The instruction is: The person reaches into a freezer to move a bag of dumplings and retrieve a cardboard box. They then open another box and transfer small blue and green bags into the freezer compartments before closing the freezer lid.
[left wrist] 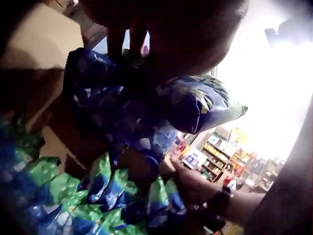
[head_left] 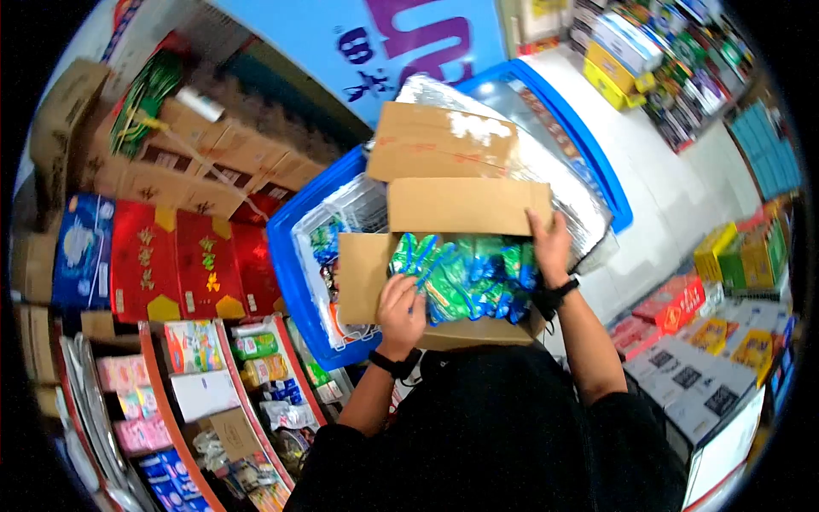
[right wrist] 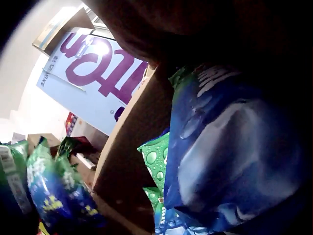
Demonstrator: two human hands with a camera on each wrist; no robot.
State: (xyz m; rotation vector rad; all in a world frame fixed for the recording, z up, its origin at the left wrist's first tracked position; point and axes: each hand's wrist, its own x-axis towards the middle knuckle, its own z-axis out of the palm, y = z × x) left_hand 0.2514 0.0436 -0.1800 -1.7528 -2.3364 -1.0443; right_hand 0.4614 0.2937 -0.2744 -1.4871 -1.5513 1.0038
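Observation:
An open cardboard box is packed with shiny green and blue plastic packets. My left hand is at the box's left side, its curled fingers gripping some of these packets. In the left wrist view, blue packets bunch up right under that hand, above the others standing in the box. At the far right corner, my right hand grips the cardboard edge with its fingers at the raised flap. A large blue packet fills much of the right wrist view, beside the box wall.
Beneath the box is a blue-rimmed bin with a silver foil sheet and a white wire basket. Red gift boxes and goods shelves stand on the left. White cartons are on the right.

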